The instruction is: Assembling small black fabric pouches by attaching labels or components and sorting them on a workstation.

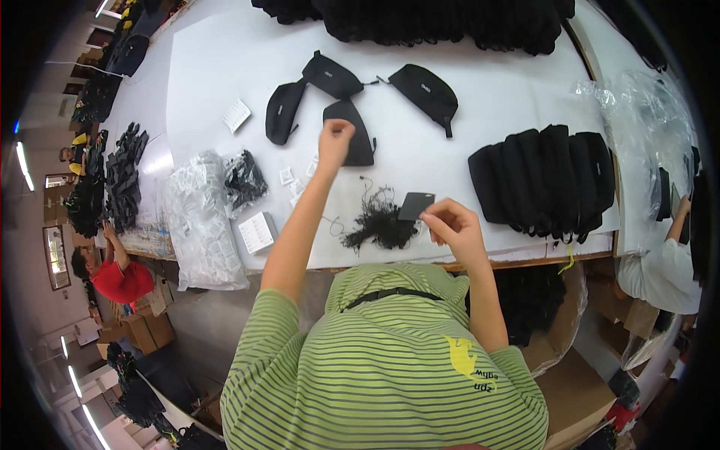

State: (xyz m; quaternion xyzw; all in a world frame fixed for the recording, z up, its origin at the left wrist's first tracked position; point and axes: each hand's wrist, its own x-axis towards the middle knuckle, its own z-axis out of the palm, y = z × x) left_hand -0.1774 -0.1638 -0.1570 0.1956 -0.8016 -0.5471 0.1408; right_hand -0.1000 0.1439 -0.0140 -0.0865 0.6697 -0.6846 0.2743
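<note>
My left hand (334, 142) is closed in a pinch over a black zippered pouch (360, 142) lying on the white table; whatever is between its fingertips is too small to make out. Between thumb and fingers, my right hand (457, 229) grips a dark square tag (418, 206) by its lower right corner. Just beside that tag lies a tangled heap of thin black strings (382, 226). Farther up are more black pouches: one lying flat (332, 76), one at the left (282, 114) and another at the right (424, 94).
Black pouches stand in a row (544, 184) at the right. A clear bag of small white packets (201, 221), a bag of black bits (244, 180) and a white box (257, 232) sit left. Black goods (450, 22) line the far edge. Other people work at both sides.
</note>
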